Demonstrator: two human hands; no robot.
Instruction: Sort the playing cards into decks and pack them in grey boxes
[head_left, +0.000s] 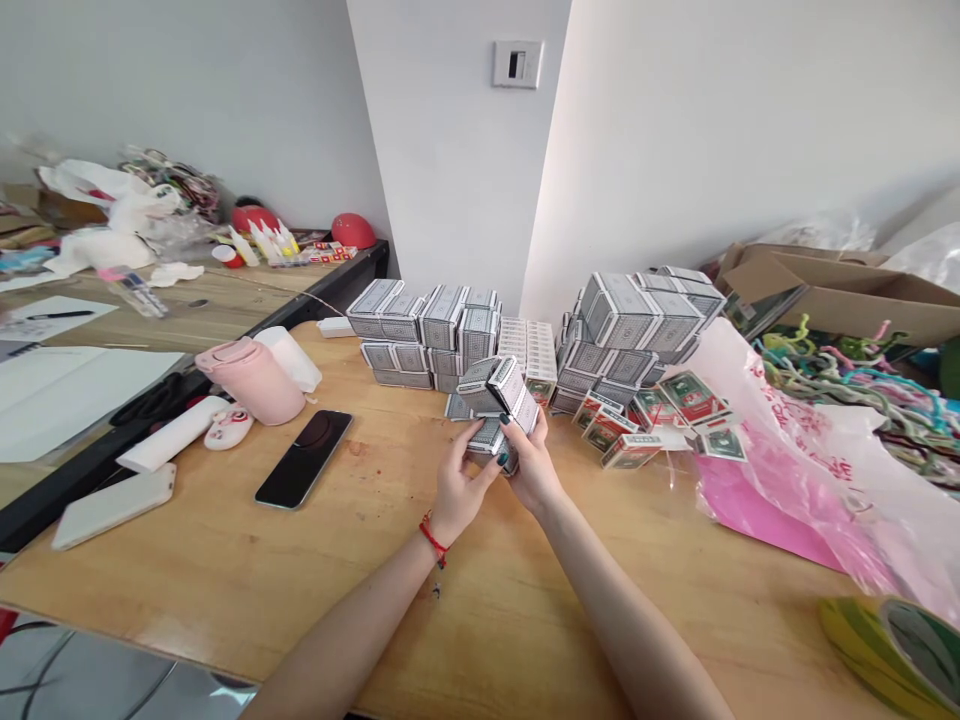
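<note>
Both hands (pixel 459 492) (pixel 541 472) grip gray card packs (pixel 516 398), with blurry red writing (pixel 806 432) on the bag (pixel 862 512) at three o'clock.

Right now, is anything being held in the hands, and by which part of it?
Yes, grey patterned packs. The left hand grips their lower left side, the right hand their right side.

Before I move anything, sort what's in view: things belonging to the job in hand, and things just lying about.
Part of the job, it seems:
held patterned packs
stacked patterned packs
red-and-green packs

Apparently just lying about:
dark-screened phone
pink tumbler
colourful strands
</note>
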